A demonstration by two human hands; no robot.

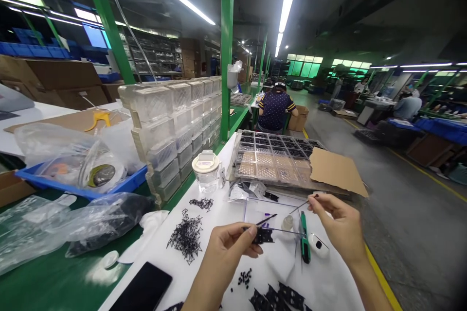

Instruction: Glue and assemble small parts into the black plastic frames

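Grey workshop floor (pixel 328 150), green post (pixel 226 48), white table (pixel 219 211), compartment tray (pixel 272 181) at far end (cardboard sheet (pixel 335 170) overlapping its right side). Left hand (pixel 233 240) pinches black plate (pixel 264 236) above table; right hand (pixel 339 218) pinches thin rod (pixel 301 205), tip near small jar (pixel 288 223).

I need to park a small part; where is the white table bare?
Bare patches of white table: between the white rounded item, right forearm and lower black parts; between the phone, black pile and left forearm. Crowded: between the left hand and right hand, around the green cutter.
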